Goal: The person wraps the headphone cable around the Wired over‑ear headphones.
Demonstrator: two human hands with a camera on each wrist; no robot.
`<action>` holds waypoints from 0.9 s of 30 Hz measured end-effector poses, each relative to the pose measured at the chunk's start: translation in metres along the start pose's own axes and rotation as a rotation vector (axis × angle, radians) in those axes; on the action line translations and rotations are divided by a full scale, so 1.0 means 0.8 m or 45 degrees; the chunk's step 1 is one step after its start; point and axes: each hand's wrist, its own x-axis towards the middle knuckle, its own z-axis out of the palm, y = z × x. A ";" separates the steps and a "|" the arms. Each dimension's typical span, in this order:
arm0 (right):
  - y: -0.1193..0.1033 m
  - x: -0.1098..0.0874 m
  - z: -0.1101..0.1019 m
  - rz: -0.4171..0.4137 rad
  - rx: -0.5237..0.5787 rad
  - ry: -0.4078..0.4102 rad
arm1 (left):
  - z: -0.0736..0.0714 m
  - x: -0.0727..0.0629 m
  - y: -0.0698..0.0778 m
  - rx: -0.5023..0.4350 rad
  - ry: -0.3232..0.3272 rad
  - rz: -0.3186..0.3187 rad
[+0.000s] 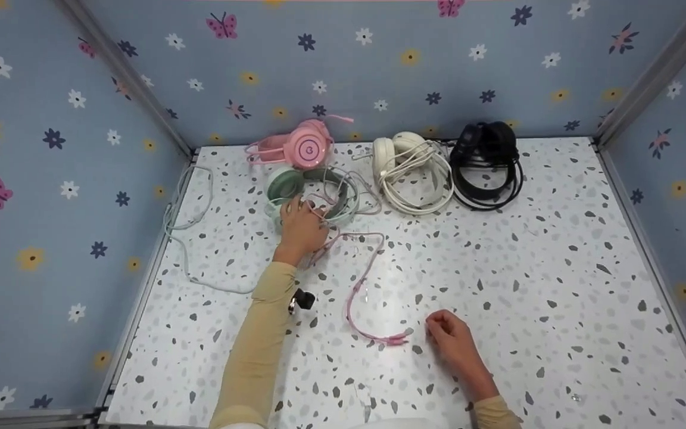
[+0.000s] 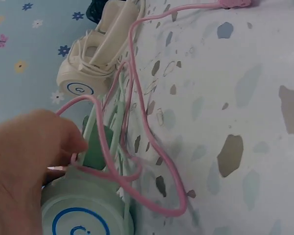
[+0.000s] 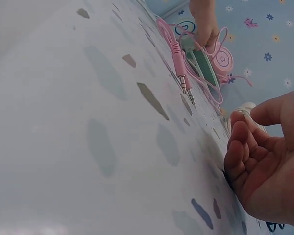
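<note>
My left hand (image 1: 303,229) reaches down onto the green headphones (image 1: 286,183), its fingers curled at a pink cable (image 2: 103,142). A loop of that cable comes out from under the fingers, though the fingertips are partly hidden. The cable winds among the green headphones' band and cord. Its free end, with pink plugs (image 3: 181,81) tipped in metal, lies on the table left of my right hand (image 1: 451,341). That hand rests on the tabletop, fingers loosely bent and thumb near the index fingertip, with nothing seen in it. Pink headphones (image 1: 309,149) lie just behind the green ones.
White headphones (image 1: 383,161) with a coiled cord and black headphones (image 1: 486,143) stand along the back wall. A pale green cord (image 1: 185,256) trails at the left edge of the speckled table (image 1: 533,286). Flowered panels (image 1: 33,196) enclose the sides and back.
</note>
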 end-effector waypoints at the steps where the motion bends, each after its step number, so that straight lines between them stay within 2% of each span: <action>1: 0.000 0.000 0.000 0.008 -0.002 -0.001 | -0.001 -0.001 -0.002 -0.027 -0.005 0.008; 3: 0.001 0.000 0.000 0.018 -0.011 0.001 | -0.002 -0.002 -0.003 -0.049 -0.012 0.025; 5: 0.002 0.000 0.000 0.024 -0.014 -0.002 | -0.001 -0.002 -0.002 -0.021 0.004 0.044; 8: 0.002 -0.001 0.000 0.024 -0.015 -0.008 | 0.009 -0.001 0.003 0.079 0.086 0.080; 12: 0.001 -0.001 0.003 0.006 -0.020 -0.018 | 0.029 0.002 0.009 0.255 0.194 0.186; 15: 0.001 0.000 0.002 -0.014 -0.015 -0.005 | 0.035 0.007 0.013 0.342 0.207 0.255; 17: 0.002 0.000 0.002 -0.030 -0.008 0.000 | 0.034 0.006 0.012 0.406 0.199 0.266; 20: 0.005 0.000 0.003 -0.046 0.010 -0.005 | 0.024 -0.002 0.008 0.504 0.165 0.280; 22: 0.007 -0.001 0.003 -0.049 0.020 -0.014 | 0.011 -0.011 0.002 0.495 0.167 0.306; 25: 0.008 0.000 0.002 -0.052 0.037 -0.018 | -0.015 -0.025 -0.010 0.385 0.193 0.368; 27: 0.007 0.001 0.000 -0.052 0.034 -0.015 | -0.039 -0.033 -0.017 0.268 0.226 0.413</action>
